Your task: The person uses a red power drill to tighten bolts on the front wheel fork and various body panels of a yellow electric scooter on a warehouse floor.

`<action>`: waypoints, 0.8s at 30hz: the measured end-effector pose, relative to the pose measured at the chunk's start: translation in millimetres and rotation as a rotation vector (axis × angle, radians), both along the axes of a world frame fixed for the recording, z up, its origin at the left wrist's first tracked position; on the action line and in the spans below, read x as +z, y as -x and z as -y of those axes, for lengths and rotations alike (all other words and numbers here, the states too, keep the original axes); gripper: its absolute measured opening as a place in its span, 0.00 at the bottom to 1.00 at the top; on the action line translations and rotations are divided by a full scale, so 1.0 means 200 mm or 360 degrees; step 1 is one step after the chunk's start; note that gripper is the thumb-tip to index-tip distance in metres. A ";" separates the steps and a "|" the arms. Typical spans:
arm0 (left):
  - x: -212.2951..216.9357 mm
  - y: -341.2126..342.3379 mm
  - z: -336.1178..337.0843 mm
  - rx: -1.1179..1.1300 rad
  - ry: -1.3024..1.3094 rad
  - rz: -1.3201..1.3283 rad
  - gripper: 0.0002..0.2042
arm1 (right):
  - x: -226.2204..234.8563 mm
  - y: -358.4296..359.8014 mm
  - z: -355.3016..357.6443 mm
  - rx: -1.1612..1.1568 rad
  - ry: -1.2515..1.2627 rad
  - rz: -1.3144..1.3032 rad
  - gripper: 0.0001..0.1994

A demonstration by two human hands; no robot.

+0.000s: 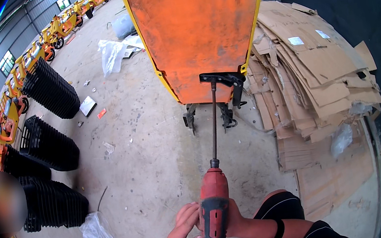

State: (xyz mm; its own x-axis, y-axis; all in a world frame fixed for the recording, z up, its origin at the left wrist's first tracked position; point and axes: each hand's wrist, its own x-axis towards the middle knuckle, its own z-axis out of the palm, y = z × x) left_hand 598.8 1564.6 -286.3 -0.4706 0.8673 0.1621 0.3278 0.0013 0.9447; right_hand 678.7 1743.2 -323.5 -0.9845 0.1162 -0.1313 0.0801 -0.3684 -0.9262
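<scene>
A red and dark grey power drill (215,207) points away from me, its long thin bit (215,120) reaching forward. My right hand (232,217) is closed around the drill's grip, which the drill body mostly hides. Close against the drill's left side is my left hand (183,230), thumb apart from the bent fingers; whether it touches the drill I cannot tell. The bit's tip meets a black bracket (224,79) at the lower right of a scuffed orange panel (195,27). Yellow edging (255,24) frames that panel on both sides.
Flattened cardboard (308,60) is piled to the right. On the left stand several stacks of black baskets (52,89), with yellow scooters (62,25) lined up beyond. Plastic film (112,56) and a clear bag (98,231) lie on the concrete floor (135,174). Black metal fittings (190,119) hang below the panel.
</scene>
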 end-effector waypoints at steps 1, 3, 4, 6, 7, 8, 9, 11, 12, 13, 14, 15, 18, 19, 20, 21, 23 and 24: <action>0.00 0.00 0.00 -0.0003 0.0000 -0.0015 0.34 | -0.03 0.00 0.01 -0.0001 -0.0028 0.0034 0.13; 0.00 0.01 0.00 -0.0018 0.0002 -0.0029 0.32 | -0.06 0.00 0.02 0.0011 0.0002 0.0104 0.17; 0.01 0.01 0.00 -0.0023 0.0002 -0.0034 0.32 | -0.06 0.01 0.02 0.0023 0.0060 0.0139 0.18; 0.01 0.02 -0.01 0.0020 -0.0016 -0.0038 0.32 | -0.07 0.01 0.02 0.0048 0.0098 0.0204 0.16; 0.01 0.02 -0.01 0.0042 -0.0025 -0.0037 0.31 | -0.10 0.01 0.02 0.0062 0.0078 0.0234 0.16; 0.01 0.02 -0.02 0.0041 -0.0031 -0.0039 0.31 | -0.11 0.00 0.01 0.0062 0.0136 0.0250 0.17; 0.01 0.03 -0.03 0.0043 -0.0035 -0.0041 0.31 | -0.13 0.00 0.01 0.0062 0.0195 0.0265 0.19; 0.01 0.03 -0.04 0.0046 -0.0045 -0.0047 0.31 | -0.13 0.00 0.01 0.0047 0.0405 0.0273 0.18; 0.01 0.03 -0.04 0.0048 -0.0048 -0.0049 0.31 | -0.14 -0.01 0.01 0.0047 0.0478 0.0283 0.17; 0.01 0.03 -0.04 0.0050 -0.0050 -0.0050 0.31 | -0.13 -0.01 0.01 0.0062 0.0486 0.0302 0.17; 0.02 0.03 -0.04 0.0047 -0.0043 -0.0056 0.31 | -0.13 -0.01 0.01 0.0086 0.0391 0.0263 0.17; 0.02 0.03 -0.04 0.0043 -0.0036 -0.0064 0.31 | -0.13 0.00 0.01 0.0106 0.0297 0.0222 0.17; 0.03 0.03 -0.04 0.0038 -0.0015 -0.0092 0.32 | -0.12 -0.01 0.01 0.0166 -0.0058 0.0050 0.24; 0.03 0.03 -0.03 0.0037 -0.0009 -0.0103 0.32 | -0.12 -0.01 0.01 0.0170 -0.0018 0.0080 0.24; 0.04 0.03 -0.03 0.0035 -0.0008 -0.0105 0.32 | -0.12 -0.01 0.01 0.0168 0.0019 0.0094 0.25; 0.06 0.02 -0.04 0.0035 -0.0011 -0.0111 0.32 | -0.12 -0.01 0.01 0.0167 0.0055 0.0106 0.25; 0.06 0.02 -0.03 0.0057 -0.0004 -0.0121 0.31 | -0.14 -0.01 0.02 0.0153 0.0159 0.0136 0.26; 0.05 0.01 -0.03 0.0077 0.0002 -0.0127 0.31 | -0.14 -0.01 0.01 0.0146 0.0227 0.0169 0.26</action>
